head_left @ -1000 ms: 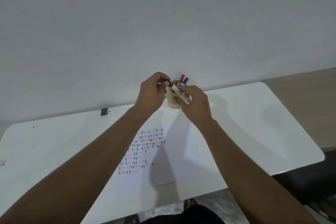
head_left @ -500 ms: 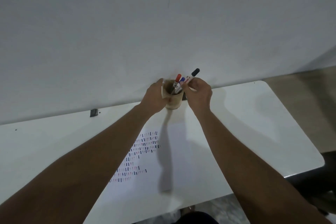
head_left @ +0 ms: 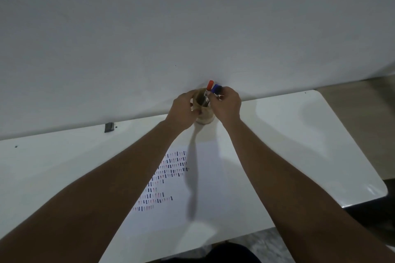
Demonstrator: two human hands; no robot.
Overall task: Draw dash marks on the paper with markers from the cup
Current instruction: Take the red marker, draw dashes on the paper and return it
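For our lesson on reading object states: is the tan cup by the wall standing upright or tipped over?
Upright. The tan cup stands on its base on the white table, mouth up, with the red-capped marker and blue-capped marker poking out.

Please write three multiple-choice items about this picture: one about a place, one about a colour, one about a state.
1. Where does the tan cup stand?
A. at the table's far edge by the wall
B. on the paper
C. on the floor

2. Which cap colours rise from the cup?
A. green, yellow
B. red, blue
C. only black

3. What is the left hand doing?
A. lying flat
B. drawing
C. gripping the cup

Key: 1 A, the cup is beyond the white paper; 2 B, red cap and blue cap show; 3 C, its fingers wrap the cup's side.
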